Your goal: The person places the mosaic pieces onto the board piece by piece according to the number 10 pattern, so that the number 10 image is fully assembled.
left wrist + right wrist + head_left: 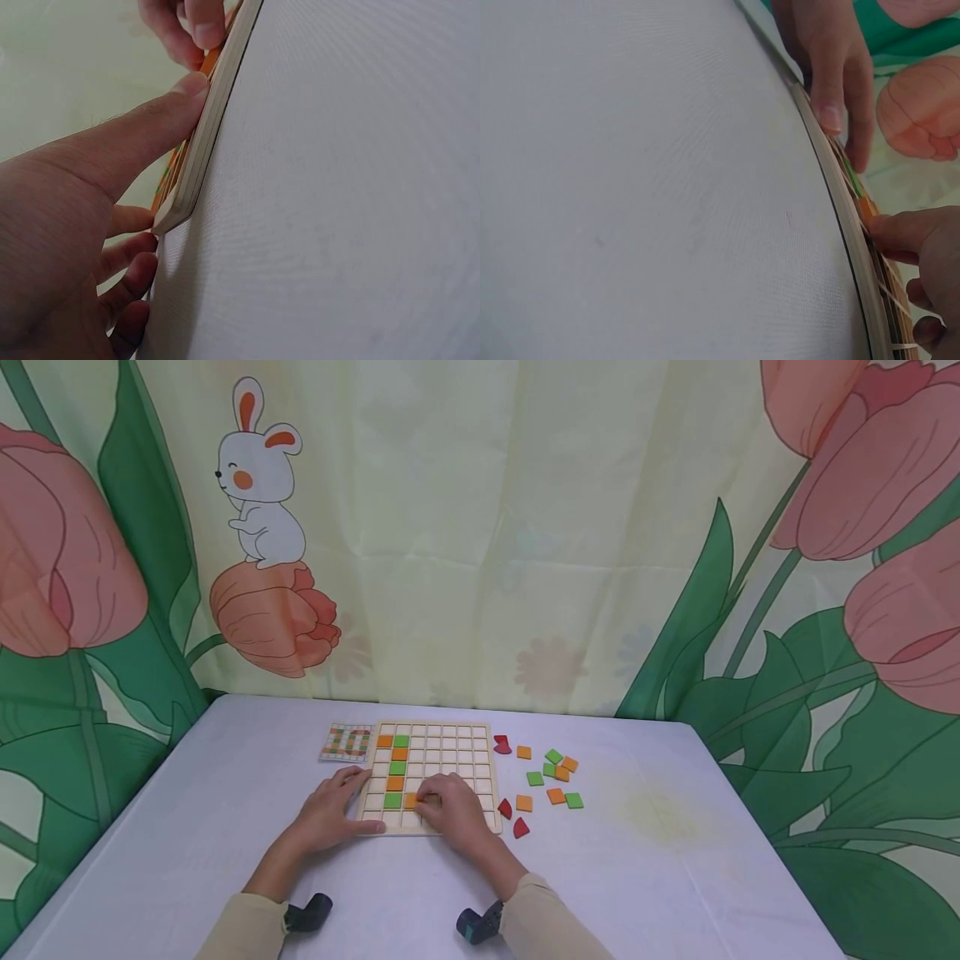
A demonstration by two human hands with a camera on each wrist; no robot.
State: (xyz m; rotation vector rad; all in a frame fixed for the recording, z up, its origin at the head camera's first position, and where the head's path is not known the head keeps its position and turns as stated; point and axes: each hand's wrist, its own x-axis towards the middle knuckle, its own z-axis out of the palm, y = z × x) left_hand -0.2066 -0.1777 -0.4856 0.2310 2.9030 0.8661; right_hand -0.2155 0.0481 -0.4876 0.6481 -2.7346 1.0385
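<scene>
A wooden grid board (466, 758) lies on the table with orange and green square tiles (397, 768) in its left columns. At the board's front left corner rests my left hand (326, 814), thumb on the front rim and fingers spread along the left side. In the left wrist view the thumb (161, 120) lies straight over the rim. My right hand (453, 810) pinches an orange square tile (411, 800) beside a green tile (392, 800) in a lower row. From the right wrist, that tile stands slightly raised at the fingertips (881, 225); the hand hides nearby cells.
A patterned card (347, 742) lies at the board's upper left. Right of the board are scattered loose orange tiles (524, 803), green tiles (535, 778) and red wedge pieces (521, 828). A printed curtain (480, 543) hangs behind the white-covered table (637, 877).
</scene>
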